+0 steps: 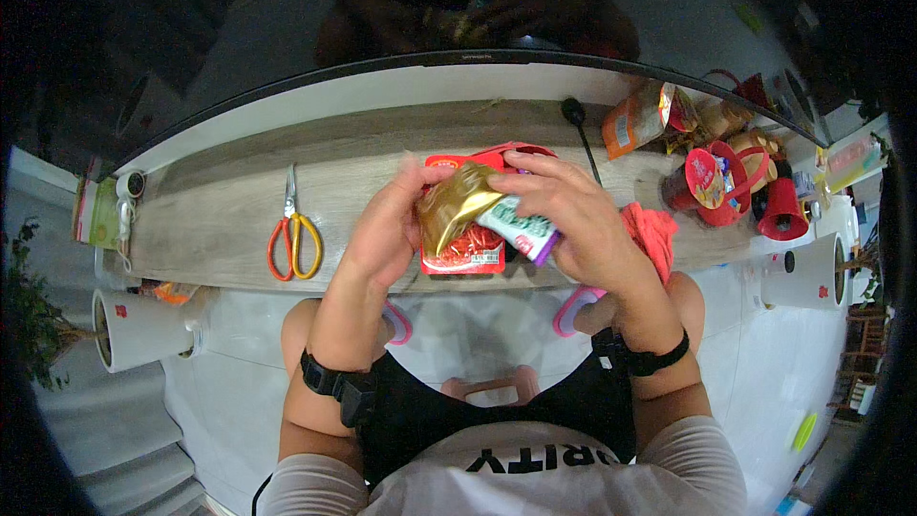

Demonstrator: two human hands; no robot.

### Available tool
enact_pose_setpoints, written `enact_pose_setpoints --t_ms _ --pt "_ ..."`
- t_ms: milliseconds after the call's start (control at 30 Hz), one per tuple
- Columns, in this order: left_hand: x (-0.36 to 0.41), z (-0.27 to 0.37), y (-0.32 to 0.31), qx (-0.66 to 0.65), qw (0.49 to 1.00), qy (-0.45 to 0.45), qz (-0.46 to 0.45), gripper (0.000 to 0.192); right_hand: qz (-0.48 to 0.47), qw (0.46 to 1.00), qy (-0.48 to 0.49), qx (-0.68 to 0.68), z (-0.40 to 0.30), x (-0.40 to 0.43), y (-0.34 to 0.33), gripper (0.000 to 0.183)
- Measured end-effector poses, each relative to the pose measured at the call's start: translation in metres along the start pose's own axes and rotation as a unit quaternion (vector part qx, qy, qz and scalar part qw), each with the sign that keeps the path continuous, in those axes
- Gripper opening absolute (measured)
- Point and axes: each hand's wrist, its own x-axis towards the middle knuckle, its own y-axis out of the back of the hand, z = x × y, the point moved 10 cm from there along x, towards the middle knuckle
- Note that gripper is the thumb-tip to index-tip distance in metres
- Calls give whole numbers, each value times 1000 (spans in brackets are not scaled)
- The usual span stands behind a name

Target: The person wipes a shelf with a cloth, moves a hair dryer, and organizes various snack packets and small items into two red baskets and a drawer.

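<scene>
A gold foil packet [455,208] is between my two hands, above a wooden counter. My left hand [387,226] grips its left side, with the thumb at the top and most fingers hidden. My right hand [584,211] holds a white and green snack packet with purple ends [519,226], and its fingertips reach the gold foil's right edge. Behind and below them is a red package with a clear window [469,261], partly covered; whether a hand touches it I cannot tell. Something red shows past my right fingers, mostly hidden.
Scissors with orange and yellow handles [294,247] lie to the left. Rightward are a red cloth [650,236], a black rod with a round end [584,132], an orange snack bag [634,125] and a red bucket of packets [723,183]. A television [458,7] borders the counter's back.
</scene>
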Motion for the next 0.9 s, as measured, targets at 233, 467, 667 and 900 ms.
enact_pose_setpoints --t_ms 233,467,667,900 --pt "6 26 32 101 973 -159 134 16 298 948 -75 -87 18 -30 64 40" --pt "-2 -4 -17 -10 991 -102 82 30 103 983 44 -144 -20 -9 -21 38" --pt "-5 31 12 25 975 -178 129 38 153 983 -98 -32 13 -3 17 17" --pt "-4 40 32 27 967 -193 165 36 -80 942 -233 -228 84 -40 -19 26"
